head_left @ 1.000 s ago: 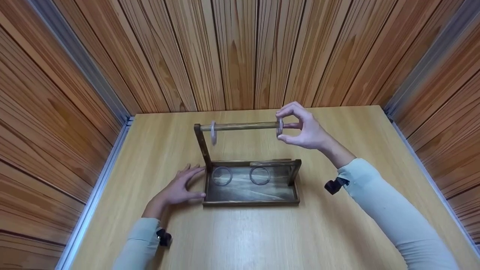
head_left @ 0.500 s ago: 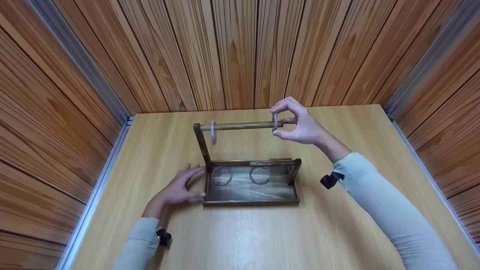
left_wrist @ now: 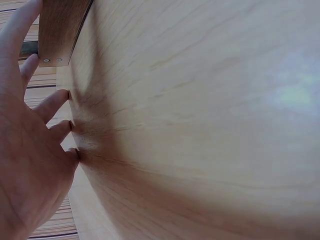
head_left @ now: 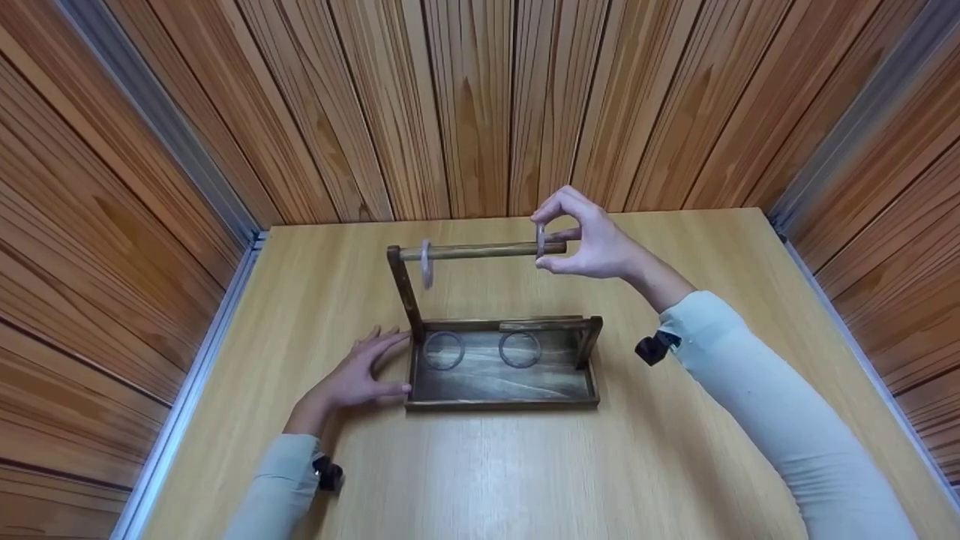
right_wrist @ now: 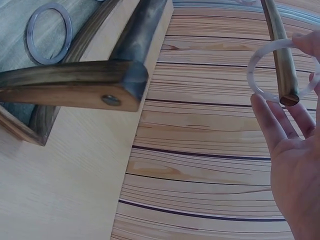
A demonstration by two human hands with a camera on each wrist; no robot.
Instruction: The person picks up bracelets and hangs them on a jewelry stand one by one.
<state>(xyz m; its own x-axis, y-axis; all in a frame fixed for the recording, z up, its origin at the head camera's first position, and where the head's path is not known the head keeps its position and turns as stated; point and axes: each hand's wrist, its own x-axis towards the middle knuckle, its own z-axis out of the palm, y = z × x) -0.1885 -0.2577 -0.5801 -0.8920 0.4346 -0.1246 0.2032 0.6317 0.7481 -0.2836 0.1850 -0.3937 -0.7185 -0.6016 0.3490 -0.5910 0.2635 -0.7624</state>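
My right hand point(head_left: 596, 238) pinches a pale bangle point(right_wrist: 256, 70) between thumb and fingertips. The bangle encircles the free right end of a wooden rod point(head_left: 480, 251), as the right wrist view also shows. Near the rod's left end hangs another bangle point(head_left: 427, 264). My left hand point(head_left: 361, 376) has its fingers spread, and its thumb and index finger touch the left side of the wooden tray stand point(head_left: 502, 407). In the left wrist view the other fingertips of that hand point(left_wrist: 35, 135) rest on the table. Two bangles, a left one point(head_left: 445, 351) and a right one point(head_left: 520, 350), lie flat inside the tray.
An upright post point(head_left: 405, 292) at the tray's left carries the rod. A shorter post point(head_left: 590, 343) with a low bar stands at the tray's right end. Wood-plank walls point(head_left: 480, 105) with metal corner rails enclose the wooden table point(head_left: 502, 472) behind and at both sides.
My right hand has moved left with the bangle, which has slid from the rod's tip a short way along it. The left hand and the tray stand have kept their places.
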